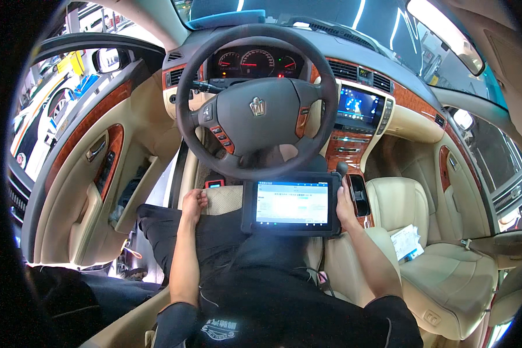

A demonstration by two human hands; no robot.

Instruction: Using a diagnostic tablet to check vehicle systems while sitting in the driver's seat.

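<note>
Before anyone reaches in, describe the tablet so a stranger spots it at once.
Find the steering wheel. Just below its rim in the view is the tablet, the right hand at its right edge. Unlike the dash screen, it has a thick black frame and shows a mostly white page.

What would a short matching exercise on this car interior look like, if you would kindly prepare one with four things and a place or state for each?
Things
1. Tablet
2. Papers
3. Driver's door
4. Steering wheel

Places or states
A. Swung open
B. Round, with a dark rim
C. Screen lit, held at its edge by the right hand
D. Lying on the passenger seat

Right pairs: 1-C, 2-D, 3-A, 4-B
</note>
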